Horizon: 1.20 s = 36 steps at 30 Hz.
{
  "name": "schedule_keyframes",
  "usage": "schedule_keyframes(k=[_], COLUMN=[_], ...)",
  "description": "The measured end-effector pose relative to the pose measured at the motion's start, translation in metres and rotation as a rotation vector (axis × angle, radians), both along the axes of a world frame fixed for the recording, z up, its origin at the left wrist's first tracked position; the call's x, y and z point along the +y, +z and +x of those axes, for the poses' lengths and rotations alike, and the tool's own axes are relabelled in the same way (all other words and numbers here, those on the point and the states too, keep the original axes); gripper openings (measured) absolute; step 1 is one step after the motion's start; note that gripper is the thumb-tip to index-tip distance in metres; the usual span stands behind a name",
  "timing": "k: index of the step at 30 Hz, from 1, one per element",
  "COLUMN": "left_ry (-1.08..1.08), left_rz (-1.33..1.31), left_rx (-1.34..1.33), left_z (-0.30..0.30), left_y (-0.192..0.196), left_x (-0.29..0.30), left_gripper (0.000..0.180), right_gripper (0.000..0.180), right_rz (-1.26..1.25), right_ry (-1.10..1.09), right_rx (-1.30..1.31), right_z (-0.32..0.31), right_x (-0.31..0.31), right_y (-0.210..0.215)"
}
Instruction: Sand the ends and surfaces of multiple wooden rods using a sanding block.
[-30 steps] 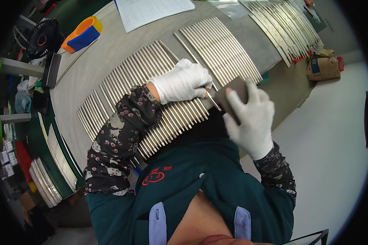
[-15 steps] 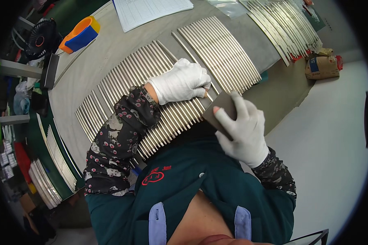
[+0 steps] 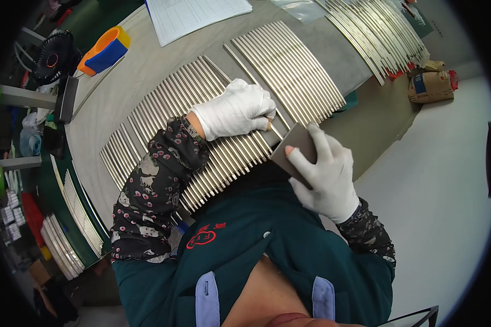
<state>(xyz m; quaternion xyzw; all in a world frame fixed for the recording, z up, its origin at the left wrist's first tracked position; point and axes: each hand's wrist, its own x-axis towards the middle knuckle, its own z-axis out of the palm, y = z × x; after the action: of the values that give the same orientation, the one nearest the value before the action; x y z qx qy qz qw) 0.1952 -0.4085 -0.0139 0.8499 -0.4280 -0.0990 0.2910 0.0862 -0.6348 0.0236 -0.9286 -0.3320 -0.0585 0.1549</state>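
Worktop [image 3: 120, 92] in grey carries your rows of long silvery metal rods [image 3: 213, 125], laid side by side in fanned batches, with a printed paper sheet [image 3: 196, 13], an orange-and-blue holder [image 3: 105, 50] and a small black fan [image 3: 53, 56] at its far side. Your left hand [image 3: 235, 114], in a white glove, lies knuckles-up on the near batch, its grip curled shut on a single rod [image 3: 274, 126] at the batch's right edge. Your right hand [image 3: 324, 171], also gloved, has its grip closed around a flat grey-brown pad [image 3: 293, 153], held just beside that rod's near end at the worktop's front edge.
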Motion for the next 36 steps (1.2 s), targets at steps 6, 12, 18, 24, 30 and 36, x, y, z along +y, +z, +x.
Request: schedule_keyframes(k=[6,12,18,24,30,36], left_ry=[-0.040,0.137,0.096,0.090,0.073,0.114], left_rz=[-0.017,-0.091,0.338,0.370,0.400,0.344], left_rx=[-0.111,-0.465,-0.361,-0.358,-0.355,-0.368], left_z=[0.000,0.001,0.003,-0.007,-0.007,-0.003], left_y=[0.000,0.011,-0.004,0.003,0.001,0.002], left_x=[0.000,-0.017,-0.001,0.013,0.015,0.004], left_gripper=[0.016,0.044,0.074,0.075,0.080,0.074], right_gripper=[0.062,0.063,0.063,0.062,0.060,0.060], right_rz=[-0.012,0.009,0.017,0.041,0.053,0.049], right_ry=[-0.372,-0.392,-0.389,-0.374,-0.346,-0.349], right_rx=[-0.370,-0.266,-0.194,-0.149,-0.124,-0.130], right_z=[0.022,0.013,0.009,0.010,0.012,0.012], right_x=[-0.057,-0.060,-0.062,-0.063,-0.059,-0.058], right_y=[0.002,-0.014,-0.022,-0.025,-0.026,-0.027])
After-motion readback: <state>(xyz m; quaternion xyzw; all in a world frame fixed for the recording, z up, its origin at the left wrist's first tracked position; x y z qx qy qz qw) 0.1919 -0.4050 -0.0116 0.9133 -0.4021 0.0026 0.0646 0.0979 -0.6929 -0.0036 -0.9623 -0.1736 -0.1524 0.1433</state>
